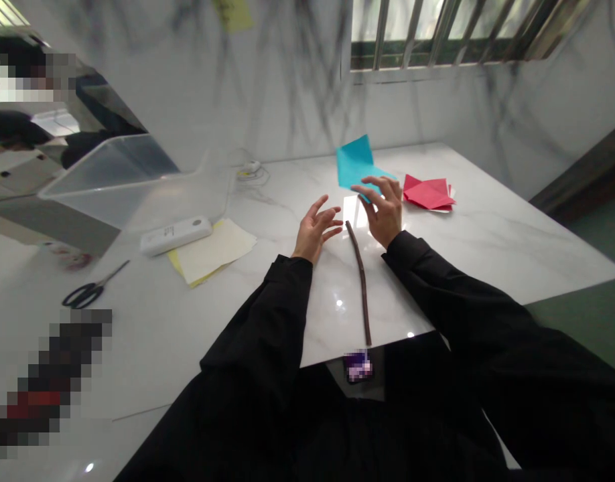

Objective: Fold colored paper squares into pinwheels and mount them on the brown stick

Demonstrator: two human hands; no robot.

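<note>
Fingers apart and nothing in them, my left hand (317, 231) hovers over the white table beside the upper end of a thin brown stick (362, 268). That stick lies lengthwise on the tabletop between my forearms, its lower end near the front edge. My right hand (385, 211) is open with curved fingers, in front of a folded sheet of blue paper (355, 163). The fingers overlap the paper's lower right part from this angle, and I cannot tell whether they touch it. To the right of that hand lie red papers (428, 193), stacked unevenly.
Left of my hands are cream and yellow sheets (214, 248), a white box-shaped device (177, 234) and black-handled scissors (94, 288). Behind them stands a clear plastic bin (131, 181). A white cable (252, 171) lies by the wall. Another person (86, 107) is at the upper left.
</note>
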